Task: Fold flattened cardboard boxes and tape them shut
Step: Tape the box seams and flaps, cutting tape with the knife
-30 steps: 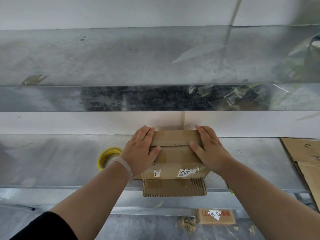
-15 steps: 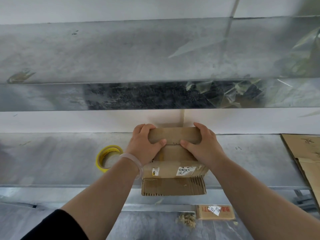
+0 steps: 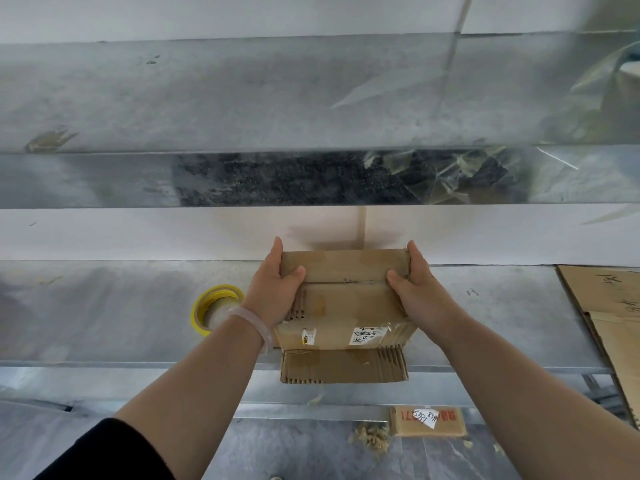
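**Both hands grip the box on the stack**

Nearest, we see a small cardboard piece (image 3: 427,421) on the floor. Above it, a stack of flattened boxes (image 3: 343,367) overhangs the front edge of the counter (image 3: 104,306). On the stack sits the cardboard box (image 3: 343,268). The left hand (image 3: 277,292) and right hand (image 3: 420,292) grasp its two ends, thumbs on top. A yellow tape roll (image 3: 216,306) lies just beside the left wrist.
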Motion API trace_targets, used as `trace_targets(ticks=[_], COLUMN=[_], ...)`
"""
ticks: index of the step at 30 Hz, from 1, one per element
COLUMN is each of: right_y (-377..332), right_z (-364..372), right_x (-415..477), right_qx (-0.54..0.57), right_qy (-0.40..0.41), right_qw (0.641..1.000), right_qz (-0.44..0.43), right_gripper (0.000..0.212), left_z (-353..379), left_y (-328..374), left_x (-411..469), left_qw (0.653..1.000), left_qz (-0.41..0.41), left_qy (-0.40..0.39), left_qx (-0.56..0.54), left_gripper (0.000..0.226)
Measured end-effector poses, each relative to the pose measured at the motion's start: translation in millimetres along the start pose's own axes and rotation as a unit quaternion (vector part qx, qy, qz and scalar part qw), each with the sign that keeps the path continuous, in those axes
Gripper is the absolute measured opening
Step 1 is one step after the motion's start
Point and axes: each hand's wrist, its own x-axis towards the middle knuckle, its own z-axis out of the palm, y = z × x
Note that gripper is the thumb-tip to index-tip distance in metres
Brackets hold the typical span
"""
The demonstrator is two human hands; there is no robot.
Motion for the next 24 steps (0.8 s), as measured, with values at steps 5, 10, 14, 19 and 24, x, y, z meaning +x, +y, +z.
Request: trace_targets(ticks=[5,10,14,19,24], right_y=[5.5,25.5,25.1,20.5,20.3], right_z=[2.3,-10.2,-14.5,-14.7,-10.5], right_x=[-14.7,-22.4,-19.7,-15.0,-13.0], right_qx=[-0.16,-0.285,-0.32,-0.325,-0.183], right_qy=[0.094,-0.016,-0.062,-0.103,-0.075], right_qw=[0.973,0.939,0.926,0.928,0.977], right_qz=[-0.136,-0.191,-0.192,-0.149,-0.081], right_gripper=[0.058,0.092,0.109,0.107,0.097], left_z=[6.1,1.0,-7.2,-9.3,-5.7], left_y=[-5.5,-17.7,-29.8,-24.4,-23.7], left_x=[-9.9,-19.1,-27.7,-23.5,-20.3], left_qw=[0.986,0.983,0.975,0.967,0.991], left_qz=[0.052,0.13,0.169,0.149,0.069], left_qy=[0.147,0.073,-0.023,-0.05,-0.052], left_qx=[0.067,0.11,0.144,0.201,0.102], left_gripper=[0.051,0.062,0.118,0.111,0.083])
